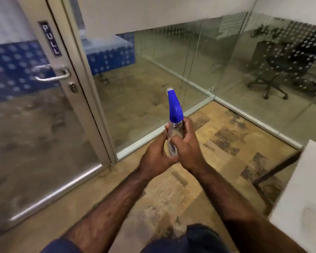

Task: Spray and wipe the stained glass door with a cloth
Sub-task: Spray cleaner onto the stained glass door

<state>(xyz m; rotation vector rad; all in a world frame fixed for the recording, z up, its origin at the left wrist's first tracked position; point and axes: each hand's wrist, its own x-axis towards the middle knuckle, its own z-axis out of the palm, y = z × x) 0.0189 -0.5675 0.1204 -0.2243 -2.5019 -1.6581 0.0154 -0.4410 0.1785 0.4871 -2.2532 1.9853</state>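
A clear spray bottle (pixel 174 133) with a blue trigger head (pixel 174 106) is held upright in front of me, its nozzle pointing away. My left hand (pixel 154 157) grips the bottle's lower body from the left. My right hand (pixel 187 147) wraps around its neck and body from the right. The glass door (pixel 35 125) stands to the left, with a metal frame, a "PULL" label (pixel 50 38) and a lever handle (pixel 52 73). No cloth is in view.
Fixed glass partitions (pixel 153 84) run from the door to the right corner. Behind them are a blue dotted panel and an office chair (pixel 281 70). A white table edge (pixel 303 189) is at the right. Patterned carpet covers the floor.
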